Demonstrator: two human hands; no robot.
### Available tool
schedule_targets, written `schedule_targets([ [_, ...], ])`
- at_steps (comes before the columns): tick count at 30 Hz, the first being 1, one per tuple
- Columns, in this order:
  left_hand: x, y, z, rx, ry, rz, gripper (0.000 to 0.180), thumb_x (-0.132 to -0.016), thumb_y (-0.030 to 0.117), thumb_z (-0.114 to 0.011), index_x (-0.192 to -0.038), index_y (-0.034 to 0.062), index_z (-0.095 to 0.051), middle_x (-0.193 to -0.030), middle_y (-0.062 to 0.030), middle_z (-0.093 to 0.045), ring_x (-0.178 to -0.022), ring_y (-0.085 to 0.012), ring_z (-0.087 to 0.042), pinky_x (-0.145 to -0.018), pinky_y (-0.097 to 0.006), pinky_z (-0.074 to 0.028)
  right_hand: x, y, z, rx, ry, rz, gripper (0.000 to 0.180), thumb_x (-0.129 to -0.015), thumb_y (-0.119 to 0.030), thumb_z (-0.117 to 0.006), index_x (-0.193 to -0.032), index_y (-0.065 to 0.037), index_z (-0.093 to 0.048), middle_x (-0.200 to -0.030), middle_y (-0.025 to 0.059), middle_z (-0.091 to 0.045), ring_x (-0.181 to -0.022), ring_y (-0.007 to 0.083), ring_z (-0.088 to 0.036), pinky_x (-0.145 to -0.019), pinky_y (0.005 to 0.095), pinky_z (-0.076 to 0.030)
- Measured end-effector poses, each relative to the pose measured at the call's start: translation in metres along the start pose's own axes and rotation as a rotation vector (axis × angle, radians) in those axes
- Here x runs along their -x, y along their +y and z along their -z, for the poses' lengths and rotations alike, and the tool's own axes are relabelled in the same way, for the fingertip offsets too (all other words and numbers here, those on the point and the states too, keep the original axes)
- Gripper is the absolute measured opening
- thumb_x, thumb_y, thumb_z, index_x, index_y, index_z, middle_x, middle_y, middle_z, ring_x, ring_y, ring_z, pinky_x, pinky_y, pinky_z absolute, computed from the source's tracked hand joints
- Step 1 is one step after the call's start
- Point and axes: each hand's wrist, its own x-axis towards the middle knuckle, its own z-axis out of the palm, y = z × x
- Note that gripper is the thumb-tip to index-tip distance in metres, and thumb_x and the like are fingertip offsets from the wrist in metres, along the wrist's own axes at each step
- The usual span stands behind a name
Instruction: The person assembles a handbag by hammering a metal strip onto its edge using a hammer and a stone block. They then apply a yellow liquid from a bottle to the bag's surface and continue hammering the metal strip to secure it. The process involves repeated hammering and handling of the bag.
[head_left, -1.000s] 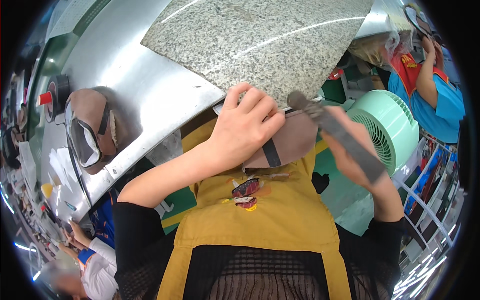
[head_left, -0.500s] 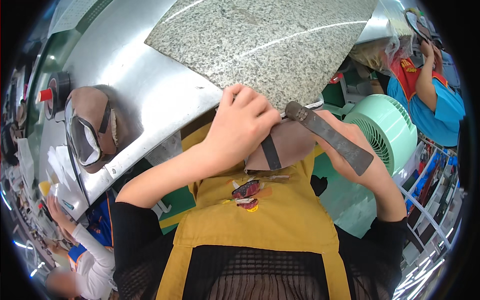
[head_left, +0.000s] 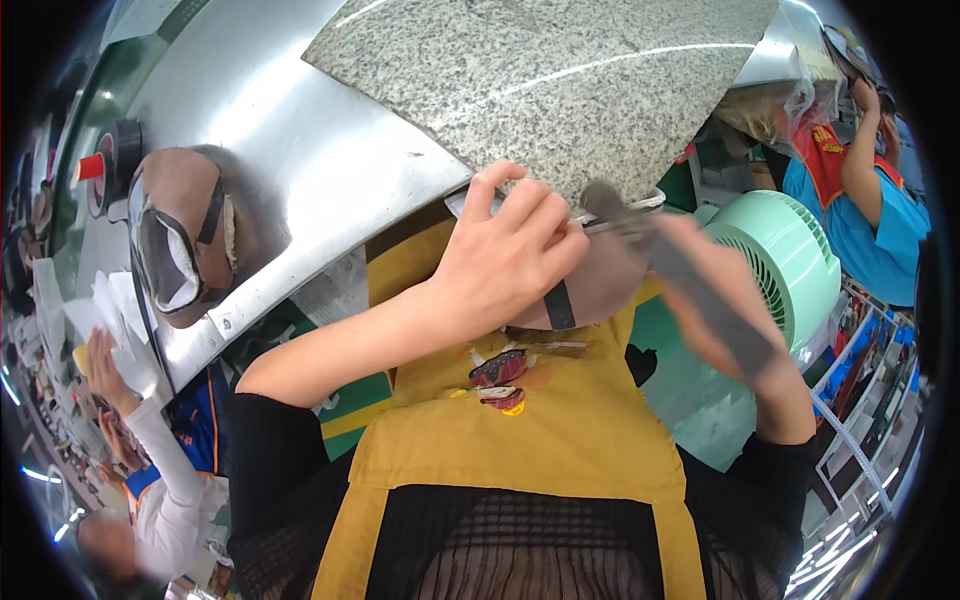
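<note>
- The left hand [head_left: 510, 260] lay curled over the top of a brown leather piece [head_left: 600, 285], its fingers [head_left: 530, 205] bent close together and pressing the piece down at the near edge of a speckled granite slab [head_left: 560, 90]
- The thumb of that hand reached up to the slab's edge, just beside a pale strip that poked out from under the fingers
- A dark strap [head_left: 558, 305] ran down the leather piece below the left hand's knuckles
- The right hand [head_left: 730, 320] was wrapped shut around the handle of a flat grey metal blade [head_left: 640, 235]; the hand was blurred, so the single fingers could not be told apart
- The blade's tip rested at the upper edge of the leather piece, touching it just beside the left hand's fingertips
- The leather piece sat between the two hands, over a yellow apron [head_left: 540, 430] and against the slab's lower corner
- The slab lay on a curved sheet-metal bench top [head_left: 300, 170]
- A second leather piece with dark straps [head_left: 180, 240] lay well apart on the bench to the left
- A pale green fan [head_left: 790, 270] stood just behind the right hand
- Another person in a blue shirt [head_left: 870, 230] stood at the far right
</note>
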Motion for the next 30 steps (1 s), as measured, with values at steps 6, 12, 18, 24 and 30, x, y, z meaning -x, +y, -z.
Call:
schedule_targets([
  [6,-0.001,-0.008,0.004,0.157,-0.037,0.125,0.02,-0.065,0.009,-0.069,-0.084,0.0132,-0.062,-0.084,0.0014,-0.055,-0.089,-0.0192,-0.053,-0.091,-0.043,-0.039,0.0,0.015,-0.007,0.064,-0.105,-0.049,0.04,-0.08,-0.009,-0.058,-0.119,-0.003,-0.048,-0.093,0.0177,-0.063,-0.079,0.0385,-0.063,-0.064,0.0424,-0.05],
  [12,0.006,0.004,0.001,-0.053,0.033,0.02,0.019,-0.066,0.01,-0.063,-0.084,0.0112,-0.061,-0.086,0.0013,-0.055,-0.089,-0.0187,-0.053,-0.091,-0.044,-0.04,0.001,0.006,-0.004,-0.004,-0.006,0.006,0.03,-0.09,-0.002,-0.052,-0.12,0.0,-0.052,-0.087,0.0194,-0.06,-0.076,0.0407,-0.055,-0.068,0.0364,-0.047],
  [18,0.009,0.003,0.0,-0.03,0.062,-0.008,0.02,-0.066,0.012,-0.061,-0.086,0.0096,-0.06,-0.088,-0.0005,-0.055,-0.09,-0.02,-0.053,-0.09,-0.044,-0.041,-0.003,0.007,-0.002,-0.012,-0.108,-0.012,0.03,-0.089,-0.001,-0.052,-0.119,0.001,-0.05,-0.085,0.0186,-0.058,-0.074,0.0393,-0.055,-0.068,0.0354,-0.046],
  [24,0.008,0.001,-0.001,0.002,0.076,-0.012,0.02,-0.067,0.011,-0.062,-0.087,0.009,-0.06,-0.088,-0.001,-0.056,-0.09,-0.0216,-0.053,-0.088,-0.043,-0.041,-0.007,0.001,-0.003,0.06,-0.122,-0.009,0.03,-0.089,-0.004,-0.054,-0.119,0.001,-0.051,-0.092,0.0186,-0.062,-0.082,0.035,-0.061,-0.073,0.0339,-0.048],
  [30,0.009,-0.007,-0.003,0.193,0.056,0.081,0.02,-0.068,0.007,-0.07,-0.086,0.0113,-0.062,-0.088,-0.0012,-0.056,-0.087,-0.023,-0.052,-0.082,-0.038,-0.042,-0.033,0.021,0.009,0.068,0.14,-0.016,0.026,-0.09,-0.011,-0.06,-0.114,-0.003,-0.054,-0.089,0.0166,-0.061,-0.079,0.0367,-0.059,-0.07,0.0354,-0.049],
])
